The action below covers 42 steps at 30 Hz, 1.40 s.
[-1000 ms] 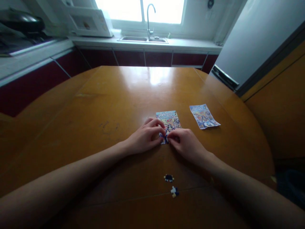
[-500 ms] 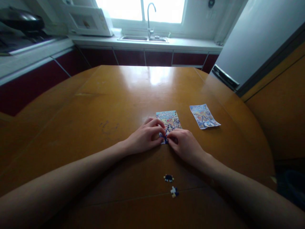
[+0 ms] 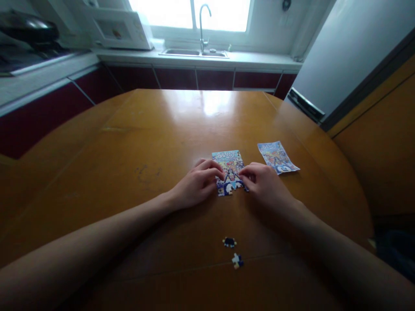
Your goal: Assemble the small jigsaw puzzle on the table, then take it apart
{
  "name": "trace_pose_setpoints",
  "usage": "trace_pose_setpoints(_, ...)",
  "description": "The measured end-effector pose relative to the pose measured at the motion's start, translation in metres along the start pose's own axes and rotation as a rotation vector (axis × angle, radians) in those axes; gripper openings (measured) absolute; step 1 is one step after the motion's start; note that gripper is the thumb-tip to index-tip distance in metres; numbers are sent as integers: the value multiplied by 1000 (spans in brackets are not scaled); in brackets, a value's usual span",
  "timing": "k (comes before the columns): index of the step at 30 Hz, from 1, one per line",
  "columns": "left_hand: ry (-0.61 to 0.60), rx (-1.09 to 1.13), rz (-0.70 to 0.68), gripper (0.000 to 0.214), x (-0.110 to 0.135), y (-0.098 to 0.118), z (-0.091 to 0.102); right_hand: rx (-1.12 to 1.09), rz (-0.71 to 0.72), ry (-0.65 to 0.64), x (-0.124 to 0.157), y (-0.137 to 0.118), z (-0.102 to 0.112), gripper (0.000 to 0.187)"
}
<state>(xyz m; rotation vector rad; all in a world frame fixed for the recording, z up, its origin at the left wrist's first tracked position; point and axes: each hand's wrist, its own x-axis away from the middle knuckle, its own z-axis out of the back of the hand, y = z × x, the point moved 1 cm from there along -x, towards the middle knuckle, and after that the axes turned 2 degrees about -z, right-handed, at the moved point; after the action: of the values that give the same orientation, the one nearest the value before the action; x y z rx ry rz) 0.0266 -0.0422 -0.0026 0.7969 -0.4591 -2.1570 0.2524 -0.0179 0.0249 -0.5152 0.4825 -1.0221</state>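
Observation:
A small, colourful jigsaw puzzle (image 3: 229,166) lies flat on the wooden table between my hands, its lower edge uneven with a gap at the bottom right. My left hand (image 3: 201,179) holds the puzzle's left side, fingers bent over its edge. At the right side, my right hand (image 3: 264,181) has its thumb and fingers closed on the puzzle's edge. Nearer to me lie two loose puzzle pieces: a dark one with light knobs (image 3: 230,242), and a white, blue and yellowish one (image 3: 237,261).
A creased picture sheet (image 3: 279,156) with a similar print lies right of the puzzle. The round-edged wooden table (image 3: 155,129) fills the middle. Beyond it are a counter with a sink (image 3: 194,52), a white microwave (image 3: 119,28), a pan (image 3: 29,26) and a fridge (image 3: 343,56).
My right hand has moved from the puzzle's bottom edge to its right side, uncovering the lower part. The left hand has shifted slightly left and up. The loose pieces have not moved.

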Motion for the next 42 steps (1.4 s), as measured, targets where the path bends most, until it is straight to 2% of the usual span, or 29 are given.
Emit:
trace_pose_setpoints(6, -36, -5, -11, 24, 0, 0, 2, -13, -1, 1, -2, 8, 3, 11)
trace_pose_setpoints(15, -93, -13, -58, 30, 2, 1, 3, 47, 113, -211, 5, -1, -1, 28)
trace_pose_setpoints(26, -99, -54, -78, 28, 4, -1, 0, 119, 200, -312, 10, -7, -1, 31)
trace_pose_setpoints(33, -107, -38, -53, 30, 2, 2, 1, 103, 216, -315, 10, -7, -1, 31)
trace_pose_setpoints(39, -131, -45, -71, 30, 2, 5, 3, 18, 73, -120, 2, 1, 10, 27)
trace_pose_setpoints(42, -159, -55, -101, 35, 3, 2, 2, 20, 46, -124, 3, 1, 14, 25)
